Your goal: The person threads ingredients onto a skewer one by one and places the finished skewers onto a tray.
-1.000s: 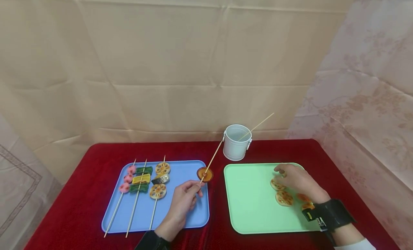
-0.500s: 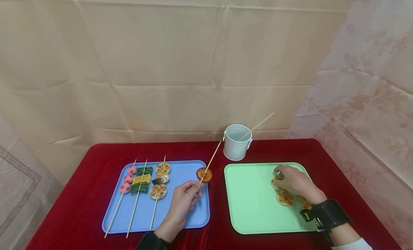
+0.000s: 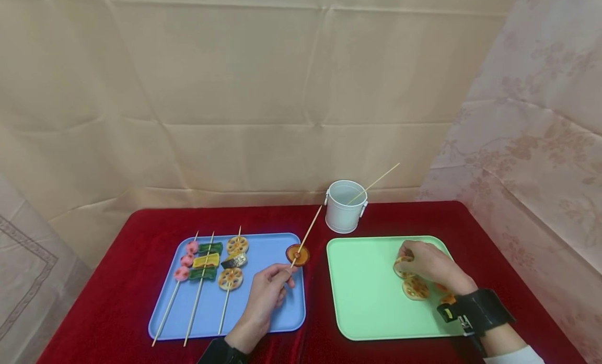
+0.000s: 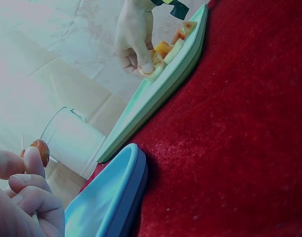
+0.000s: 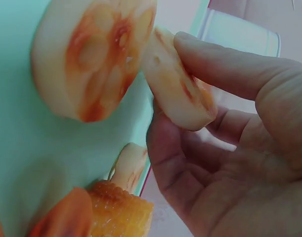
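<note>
In the head view, three skewers look complete on the blue tray [image 3: 270, 251], three pieces on each: the pink skewer [image 3: 181, 273], the green-and-yellow skewer [image 3: 206, 260] and the lotus skewer [image 3: 230, 279]. The left hand [image 3: 266, 296] pinches a fourth stick [image 3: 311, 226] over that tray's right edge; it carries only a brown disc [image 3: 298, 255], so it seems barely begun. The right hand [image 3: 430, 262] grips a lotus slice [image 3: 400, 270] at the green tray [image 3: 367, 291], where a second slice [image 3: 416, 289] and orange pieces [image 3: 448, 299] lie unthreaded. A bare stick [image 3: 383, 176] leans in the bucket [image 3: 342, 215] behind the trays. Everything stands on red cloth [image 3: 315, 312]; a creased cream drape [image 3: 235, 92] hangs behind, and a flowered drape [image 3: 541, 118] on the right.

In the left wrist view, the left hand's thumb and fingers hold the stick close by the brown disc, and the cloth looks like soft plush.

In the right wrist view, the right hand's thumb and fingers pinch the lotus slice, tilted up. Just beside it is the second slice; corn [image 5: 122, 207] and an orange wedge [image 5: 66, 215] lie near. Whether the pinched slice touches the tray is hard to tell.
</note>
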Motion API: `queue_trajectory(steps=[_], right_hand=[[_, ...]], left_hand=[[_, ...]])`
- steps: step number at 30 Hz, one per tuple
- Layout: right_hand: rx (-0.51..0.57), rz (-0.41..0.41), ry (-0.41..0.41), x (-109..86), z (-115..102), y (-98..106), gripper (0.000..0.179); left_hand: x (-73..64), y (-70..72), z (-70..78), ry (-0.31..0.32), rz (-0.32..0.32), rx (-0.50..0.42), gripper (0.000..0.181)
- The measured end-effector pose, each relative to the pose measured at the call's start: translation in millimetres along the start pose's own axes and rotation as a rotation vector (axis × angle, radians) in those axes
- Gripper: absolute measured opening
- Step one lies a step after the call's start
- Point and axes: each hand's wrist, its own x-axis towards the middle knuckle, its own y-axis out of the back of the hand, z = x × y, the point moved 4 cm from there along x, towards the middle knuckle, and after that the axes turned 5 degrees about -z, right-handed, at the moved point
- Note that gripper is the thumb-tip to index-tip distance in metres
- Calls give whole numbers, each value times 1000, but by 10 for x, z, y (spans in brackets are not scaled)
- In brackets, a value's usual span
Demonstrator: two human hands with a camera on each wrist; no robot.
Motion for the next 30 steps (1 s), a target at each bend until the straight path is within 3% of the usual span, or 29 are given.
queue_trajectory(steps=[8, 15, 22, 30], right_hand=[[32, 58, -20, 9, -41, 25, 19], [204, 89, -45, 50, -135, 51, 26], [367, 160, 1, 122, -248, 50, 30], [512, 155, 26, 220, -428, 4, 37]], left_hand=[[-5, -8, 5, -4, -2, 1, 31], [-20, -17, 15, -7, -9, 6, 31], [-32, -25, 18, -8, -19, 3, 31], [-38, -27, 17, -2, -18, 5, 32]])
